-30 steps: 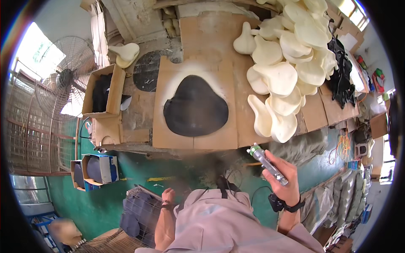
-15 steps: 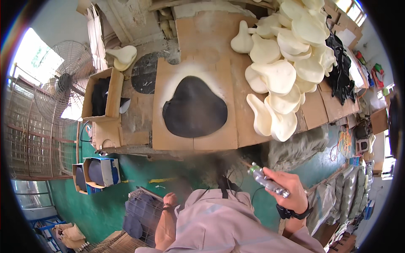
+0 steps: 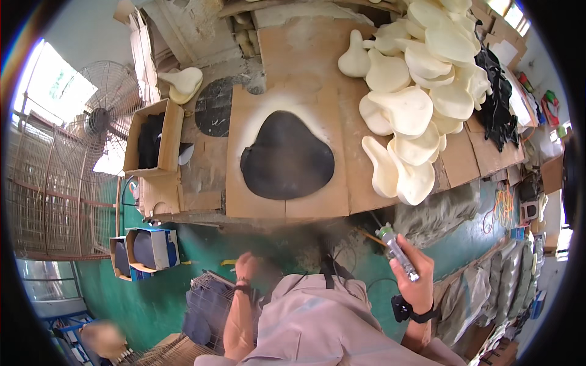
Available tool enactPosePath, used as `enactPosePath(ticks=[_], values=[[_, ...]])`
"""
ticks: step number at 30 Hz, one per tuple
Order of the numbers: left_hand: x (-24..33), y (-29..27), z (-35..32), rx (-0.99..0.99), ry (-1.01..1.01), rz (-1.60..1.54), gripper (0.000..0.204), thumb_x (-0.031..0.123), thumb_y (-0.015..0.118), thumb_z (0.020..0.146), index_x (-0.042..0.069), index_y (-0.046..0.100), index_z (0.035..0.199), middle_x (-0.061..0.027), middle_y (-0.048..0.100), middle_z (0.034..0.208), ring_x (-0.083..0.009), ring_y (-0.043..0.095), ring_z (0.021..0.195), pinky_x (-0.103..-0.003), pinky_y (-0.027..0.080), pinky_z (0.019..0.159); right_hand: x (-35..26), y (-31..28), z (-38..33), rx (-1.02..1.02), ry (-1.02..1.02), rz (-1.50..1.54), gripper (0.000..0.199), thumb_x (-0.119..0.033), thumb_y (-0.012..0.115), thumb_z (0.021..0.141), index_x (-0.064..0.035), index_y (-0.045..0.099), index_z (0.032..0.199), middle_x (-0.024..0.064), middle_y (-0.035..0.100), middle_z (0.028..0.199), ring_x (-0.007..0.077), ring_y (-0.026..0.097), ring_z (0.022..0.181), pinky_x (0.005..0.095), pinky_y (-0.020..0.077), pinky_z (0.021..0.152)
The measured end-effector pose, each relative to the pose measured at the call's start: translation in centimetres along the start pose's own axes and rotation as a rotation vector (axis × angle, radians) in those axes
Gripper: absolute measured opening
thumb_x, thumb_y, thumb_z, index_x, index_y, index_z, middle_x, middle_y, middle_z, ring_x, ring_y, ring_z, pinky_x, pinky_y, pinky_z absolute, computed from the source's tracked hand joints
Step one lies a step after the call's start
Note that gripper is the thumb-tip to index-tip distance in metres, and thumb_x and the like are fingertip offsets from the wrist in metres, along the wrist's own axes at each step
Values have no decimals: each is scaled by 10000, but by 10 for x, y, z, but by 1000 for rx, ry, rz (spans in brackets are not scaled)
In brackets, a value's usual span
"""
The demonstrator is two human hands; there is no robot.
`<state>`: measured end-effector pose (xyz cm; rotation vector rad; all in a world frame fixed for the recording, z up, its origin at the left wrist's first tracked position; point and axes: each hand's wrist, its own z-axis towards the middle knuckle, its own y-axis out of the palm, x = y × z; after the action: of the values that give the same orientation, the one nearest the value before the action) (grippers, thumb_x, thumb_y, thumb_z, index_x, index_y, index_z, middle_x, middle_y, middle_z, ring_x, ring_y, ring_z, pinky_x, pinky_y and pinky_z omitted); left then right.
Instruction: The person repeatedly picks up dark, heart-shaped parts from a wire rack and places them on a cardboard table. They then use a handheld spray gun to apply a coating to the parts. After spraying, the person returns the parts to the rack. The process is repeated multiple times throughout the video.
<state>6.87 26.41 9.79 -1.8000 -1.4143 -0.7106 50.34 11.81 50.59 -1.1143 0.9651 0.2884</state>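
Right hand (image 3: 416, 282) grip holding spray gun (image 3: 398, 252), long axis diagonal, nozzle up-left, left hand (image 3: 247, 266) empty, loosely curled

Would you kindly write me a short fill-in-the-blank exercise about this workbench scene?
1. The right hand holds a slim spray tool, while the left hand holds ____.
2. The saddle-shaped piece on the cardboard sheet is coloured ____.
3. The pile of cream pieces lies to the ____ of the dark piece.
4. The standing fan is at the person's ____.

Missing words: nothing; black; right; left
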Motion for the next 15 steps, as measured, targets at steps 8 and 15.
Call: enactPosePath(ticks=[8, 15], values=[[116, 70, 114, 169, 392, 223, 236, 151, 670, 897, 17, 723, 1084, -136, 735, 930, -222, 685, 837, -358, 542, 797, -14, 2, -5, -291, 25, 241, 612, 65, 762, 759, -15, 637, 1352, 169, 711, 943, 298, 695, 781, 321, 536, 728], [194, 145, 132, 458, 344, 719, 404, 209, 793, 796, 167, 670, 1179, -125, 652, 1103, -353, 646, 1061, -476, 539, 888, 1, -27, -15, -125, 44, 79, 604, 90, 745, 736, -6, 651, 1325, 180, 697, 901, 321, 680, 743, 340, 533, 692]])
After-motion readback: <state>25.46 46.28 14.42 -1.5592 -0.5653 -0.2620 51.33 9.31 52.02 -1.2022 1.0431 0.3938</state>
